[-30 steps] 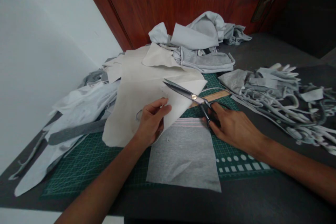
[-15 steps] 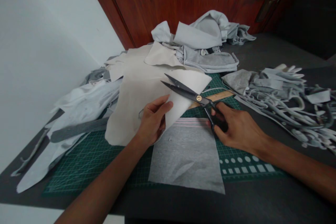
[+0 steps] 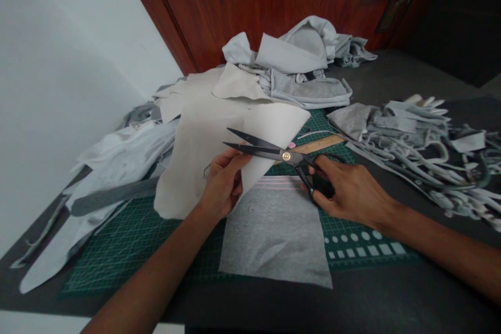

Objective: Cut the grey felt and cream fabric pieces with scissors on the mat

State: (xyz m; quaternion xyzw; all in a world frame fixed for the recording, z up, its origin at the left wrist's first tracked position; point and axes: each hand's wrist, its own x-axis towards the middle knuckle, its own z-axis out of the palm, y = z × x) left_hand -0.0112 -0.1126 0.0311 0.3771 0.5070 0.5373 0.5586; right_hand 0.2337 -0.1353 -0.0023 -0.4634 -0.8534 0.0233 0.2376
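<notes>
In my left hand (image 3: pixel 225 182) the edge of a large cream fabric piece (image 3: pixel 191 151) is pinched between thumb and fingers. My right hand (image 3: pixel 342 185) is wrapped round the handles of black scissors (image 3: pixel 286 156), whose blades are parted and point left. The blades lie over the cream fabric, with the lower one close to my left thumb and fingertips; whether it touches them I cannot tell. Below the scissors a grey fabric piece (image 3: pixel 276 235) with pale pink lines along its top lies flat on the green cutting mat (image 3: pixel 129 250).
A wooden ruler (image 3: pixel 323 142) lies partly behind the scissors. Grey and white fabric is heaped at the back (image 3: pixel 297 57). Tangled fabric strips (image 3: pixel 415 146) lie on the right, white cloth (image 3: pixel 105 167) on the left. Behind the table stands a reddish wooden door (image 3: pixel 250 0).
My right hand has brought the open scissors left and slightly down, so the blades now reach my left fingertips. A small pink spot shows beside the scissors. The left hand keeps its pinch.
</notes>
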